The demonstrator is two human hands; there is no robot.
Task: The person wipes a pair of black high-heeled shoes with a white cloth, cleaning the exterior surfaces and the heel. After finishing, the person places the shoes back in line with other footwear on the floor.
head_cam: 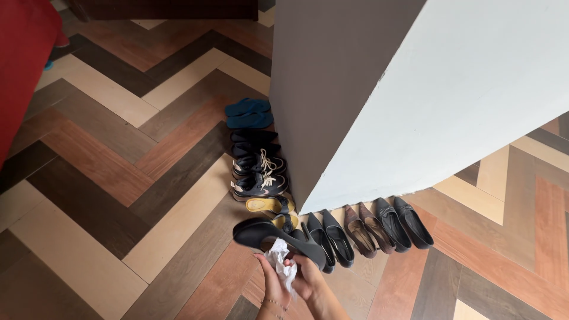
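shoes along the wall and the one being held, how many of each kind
Blue flip-flops: 2
Black flat shoes next to them: 2, hard to separate
Dark lace-up sneakers: 2
Yellow-soled sandals: 2
Black pumps on the floor: 2
Brown pumps: 2
Black loafers: 2
Black high heel held up by the hands, beside a white cloth: 1
Total: 15

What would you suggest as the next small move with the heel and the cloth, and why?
Probably draw the cloth along the heel's underside. The right hand holds the shoe raised above the floor, sole towards the left hand, which already presses the crumpled white cloth against it.
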